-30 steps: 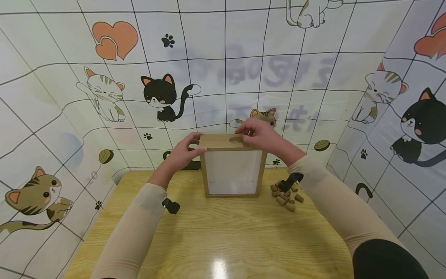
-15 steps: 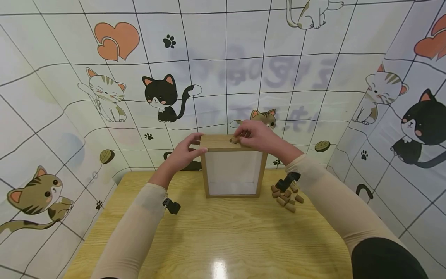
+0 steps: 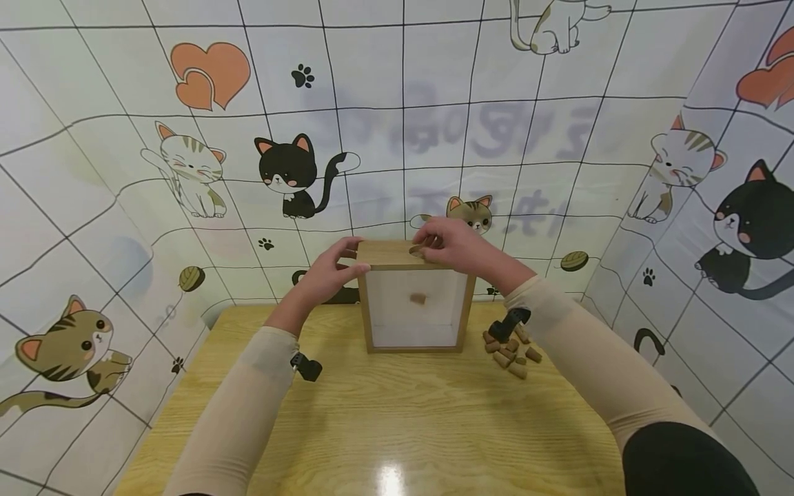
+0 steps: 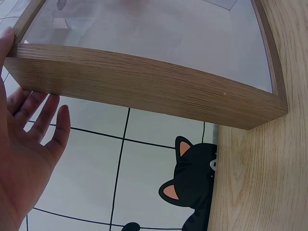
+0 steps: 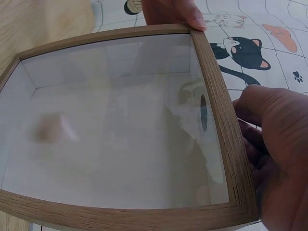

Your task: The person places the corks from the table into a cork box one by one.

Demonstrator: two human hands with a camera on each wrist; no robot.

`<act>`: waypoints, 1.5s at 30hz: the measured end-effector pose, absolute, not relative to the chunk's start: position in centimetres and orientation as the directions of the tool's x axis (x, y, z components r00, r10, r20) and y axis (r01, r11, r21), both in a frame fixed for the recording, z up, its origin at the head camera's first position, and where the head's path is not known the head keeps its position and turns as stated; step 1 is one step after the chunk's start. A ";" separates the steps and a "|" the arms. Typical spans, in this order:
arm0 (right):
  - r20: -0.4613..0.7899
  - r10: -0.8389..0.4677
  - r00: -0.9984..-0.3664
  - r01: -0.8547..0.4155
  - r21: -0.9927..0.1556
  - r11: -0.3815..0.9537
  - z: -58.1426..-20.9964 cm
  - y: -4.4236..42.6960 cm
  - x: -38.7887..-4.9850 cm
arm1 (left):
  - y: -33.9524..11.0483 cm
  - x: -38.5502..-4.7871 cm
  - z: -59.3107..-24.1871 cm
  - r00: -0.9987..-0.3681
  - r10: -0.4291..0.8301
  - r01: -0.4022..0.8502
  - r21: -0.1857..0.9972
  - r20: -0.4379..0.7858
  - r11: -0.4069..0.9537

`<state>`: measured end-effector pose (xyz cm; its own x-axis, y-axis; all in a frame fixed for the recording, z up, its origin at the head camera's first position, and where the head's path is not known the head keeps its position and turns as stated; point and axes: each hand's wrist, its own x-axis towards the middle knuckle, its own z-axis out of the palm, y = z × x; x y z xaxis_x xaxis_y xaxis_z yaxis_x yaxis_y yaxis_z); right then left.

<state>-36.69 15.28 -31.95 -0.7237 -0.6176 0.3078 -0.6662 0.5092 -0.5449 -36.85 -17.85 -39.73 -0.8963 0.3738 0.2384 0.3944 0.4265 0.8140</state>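
Left: beige stretch sleeve (image 3: 236, 406), small black camera (image 3: 307, 367) at the wrist. Left hand (image 3: 319, 275) grips the upper left corner of an upright, shallow rectangular box (image 3: 386, 253), thumb on the front edge, fingers behind. Box: brown wood-grain frame, glossy clear front panel (image 5: 139, 154), white interior. Within, a small brown stubby piece (image 3: 418, 298) sits mid-height behind the panel, blurred at right wrist. Dark oval hole (image 5: 204, 113) in the box top. Right hand (image 3: 459, 244) over it: released, fingers loosely bent. Right of the box: loose pile of short, matt, cork-like cylinders (image 3: 512, 355) lying at mixed angles.

Surface: yellowish wood-grain table (image 3: 384, 413), glossy, light glare near its front. Room: white, grid-lined, slightly creased sheeting (image 3: 372, 69) printed with orange hearts, cats and paw marks.
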 end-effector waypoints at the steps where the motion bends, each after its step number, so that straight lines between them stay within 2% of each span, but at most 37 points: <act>1: 0.310 -0.619 -0.722 -0.669 -0.541 0.509 -32.0 15.3 -36.7 | -17.9 -36.9 -39.7 -0.896 0.375 0.396 0.813 0.240 0.427; 7: 0.352 -0.598 -0.720 -0.678 -0.541 0.498 -32.1 16.4 -36.2 | -17.8 -37.0 -39.8 -0.897 0.372 0.391 0.821 0.239 0.416; 13: 0.448 -0.496 -0.743 -0.667 -0.543 0.509 -32.4 18.4 -34.6 | -17.9 -37.0 -39.9 -0.899 0.360 0.394 0.818 0.248 0.420; 18: 0.482 -0.398 -0.781 -0.624 -0.564 0.541 -33.4 21.1 -33.6 | -18.1 -36.8 -39.9 -0.908 0.335 0.385 0.819 0.252 0.426; 23: 0.460 -0.295 -0.838 -0.537 -0.597 0.596 -35.2 24.7 -33.1 | -18.2 -36.8 -39.9 -0.908 0.333 0.383 0.824 0.253 0.418; 32: 0.251 -0.208 -0.945 -0.324 -0.659 0.678 -40.7 30.8 -30.8 | -18.1 -36.9 -40.0 -0.914 0.329 0.369 0.829 0.239 0.421; 41: 0.202 -0.216 -0.955 -0.296 -0.633 0.715 -49.1 34.8 -29.6 | -18.2 -36.7 -40.1 -0.914 0.324 0.369 0.829 0.243 0.420; 45: 0.197 -0.198 -0.960 -0.279 -0.636 0.720 -51.8 35.6 -28.8 | -18.0 -36.7 -40.1 -0.914 0.326 0.367 0.833 0.241 0.413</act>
